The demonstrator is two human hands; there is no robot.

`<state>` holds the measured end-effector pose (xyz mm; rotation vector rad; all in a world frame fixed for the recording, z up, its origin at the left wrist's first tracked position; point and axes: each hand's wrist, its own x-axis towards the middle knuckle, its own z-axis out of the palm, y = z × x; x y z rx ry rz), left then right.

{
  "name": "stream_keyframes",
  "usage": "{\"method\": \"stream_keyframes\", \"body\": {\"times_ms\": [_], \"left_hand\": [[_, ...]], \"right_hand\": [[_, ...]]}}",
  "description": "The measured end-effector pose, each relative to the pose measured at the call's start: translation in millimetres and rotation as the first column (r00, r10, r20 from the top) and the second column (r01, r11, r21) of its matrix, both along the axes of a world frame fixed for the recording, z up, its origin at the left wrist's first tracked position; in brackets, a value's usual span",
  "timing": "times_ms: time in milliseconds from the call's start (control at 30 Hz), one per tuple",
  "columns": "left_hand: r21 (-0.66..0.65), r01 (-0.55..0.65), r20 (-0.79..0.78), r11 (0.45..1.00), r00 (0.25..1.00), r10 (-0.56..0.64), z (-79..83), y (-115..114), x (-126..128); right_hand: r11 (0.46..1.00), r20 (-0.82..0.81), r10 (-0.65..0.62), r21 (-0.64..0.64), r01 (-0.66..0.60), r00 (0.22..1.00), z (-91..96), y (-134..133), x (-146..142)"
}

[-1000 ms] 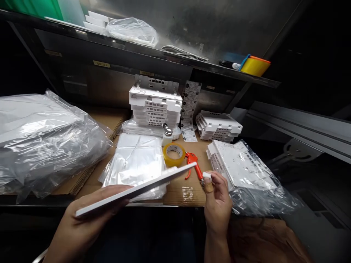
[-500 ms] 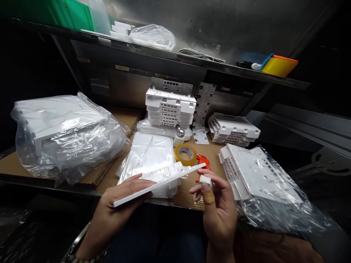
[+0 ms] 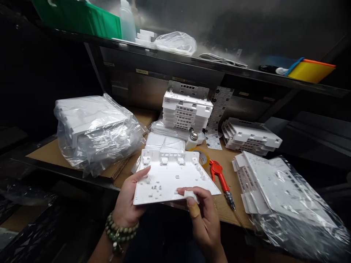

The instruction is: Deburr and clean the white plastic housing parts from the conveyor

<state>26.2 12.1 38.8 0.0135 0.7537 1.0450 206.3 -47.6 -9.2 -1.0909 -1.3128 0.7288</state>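
Note:
My left hand (image 3: 127, 199) grips the left edge of a white plastic cover panel (image 3: 167, 179), thumb on top and fingers underneath. Clips, small posts and a slotted rear wall show on the panel's upturned inner face. At its front edge, my right hand (image 3: 205, 219) pinches a small white folded piece (image 3: 191, 196), perhaps a wipe, between thumb and fingers. One right fingertip touches the panel's surface. A tan strip wraps the right thumb. Just beyond the panel lie a roll of yellowish tape (image 3: 204, 158) and a red-handled tool (image 3: 219, 173) with a thin metal shaft.
Behind stand a stack of white covers (image 3: 186, 109) and a small metal-capped bottle (image 3: 192, 141). Bagged covers (image 3: 95, 128) sit left; more covers (image 3: 274, 179) lie right in loose plastic. A metal shelf (image 3: 164, 56) crosses overhead, carrying a green bin (image 3: 82, 20).
The panel has turned from nearly edge-on to show its inner face and come closer to my body. My right hand has moved in with the white piece and now touches the panel.

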Motion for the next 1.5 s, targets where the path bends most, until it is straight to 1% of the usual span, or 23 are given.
{"method": "stream_keyframes", "body": {"times_ms": [67,133,200,267,367,433,500,600,700,767,800,867,933,967,1033,1067,1100,1200,1267,1333,1367,1467,1500], "left_hand": [[-0.052,-0.049,0.002,0.997,0.999,0.049,5.2,4,2],[-0.036,-0.082,0.014,0.996,0.996,0.083,8.5,6,6],[0.013,-0.109,0.043,0.994,0.993,0.109,11.0,4,13],[0.101,-0.167,0.055,0.981,0.985,0.162,12.8,1,20],[0.217,-0.263,0.010,0.940,0.964,0.267,14.1,-5,25],[0.247,-0.284,-0.027,0.926,0.954,0.300,14.1,-7,25],[0.247,-0.284,-0.038,0.927,0.953,0.302,13.9,-9,23],[0.234,-0.302,-0.038,0.924,0.947,0.319,14.4,-11,22],[0.230,-0.314,-0.067,0.921,0.939,0.337,15.8,-13,24],[0.224,-0.302,-0.079,0.927,0.942,0.326,16.3,-13,22],[0.214,-0.295,-0.080,0.931,0.945,0.318,16.0,-13,20],[0.175,-0.270,-0.069,0.947,0.956,0.285,14.2,-11,10],[0.118,-0.228,-0.047,0.967,0.971,0.234,10.4,-10,-5],[0.092,-0.204,-0.038,0.975,0.977,0.208,7.8,-10,-13],[0.052,-0.159,-0.051,0.986,0.986,0.161,2.5,-10,-29],[0.030,-0.124,-0.078,0.992,0.989,0.126,0.1,-11,-36],[-0.001,-0.090,-0.112,0.996,0.990,0.089,-1.9,-12,-43],[-0.075,-0.007,-0.204,0.997,0.979,-0.008,-5.6,-14,-55],[-0.090,0.012,-0.237,0.996,0.971,-0.033,-6.5,-15,-57],[-0.117,0.012,-0.235,0.993,0.971,-0.039,-6.7,-15,-56],[-0.137,0.005,-0.223,0.991,0.974,-0.035,-6.6,-15,-55],[-0.185,-0.014,-0.171,0.983,0.985,-0.018,-8.7,-14,-58],[-0.199,-0.006,-0.161,0.980,0.987,-0.027,-11.3,-15,-61]], "right_hand": [[0.998,0.117,0.053,0.033,-0.057,0.992,4.0,0,2],[0.990,0.222,0.032,0.124,-0.061,0.975,13.9,-1,-2],[0.975,0.260,0.012,0.210,-0.068,0.965,25.0,-2,-13],[0.960,0.260,0.041,0.259,-0.111,0.965,32.2,-4,-28],[0.941,0.274,0.055,0.309,-0.142,0.960,31.6,-8,-45],[0.938,0.292,0.029,0.323,-0.127,0.956,27.3,-9,-48],[0.943,0.318,0.012,0.312,-0.116,0.948,24.4,-9,-45],[0.954,0.319,0.030,0.274,-0.122,0.947,25.1,-11,-43],[0.945,0.297,0.055,0.292,-0.146,0.953,28.1,-11,-45],[0.941,0.338,0.061,0.294,-0.167,0.939,28.8,-9,-43],[0.948,0.361,0.051,0.277,-0.160,0.931,28.5,-7,-38],[0.969,0.385,-0.003,0.229,-0.092,0.923,27.0,-1,-21],[0.978,0.366,-0.126,0.202,0.053,0.922,24.7,5,3],[0.969,0.343,-0.207,0.198,0.145,0.916,23.4,8,16],[0.931,0.300,-0.354,0.206,0.302,0.886,20.7,12,38],[0.915,0.292,-0.395,0.207,0.345,0.871,19.1,14,47],[0.913,0.297,-0.403,0.202,0.356,0.866,17.5,15,53],[0.937,0.351,-0.348,0.170,0.306,0.869,12.3,16,62],[0.934,0.363,-0.357,0.155,0.322,0.861,9.5,14,62],[0.924,0.345,-0.382,0.173,0.342,0.857,6.7,13,61],[0.927,0.344,-0.371,0.185,0.325,0.863,4.8,12,60],[0.957,0.409,-0.283,0.182,0.226,0.867,-2.7,14,62],[0.962,0.433,-0.268,0.164,0.217,0.861,-5.1,15,64]]}}
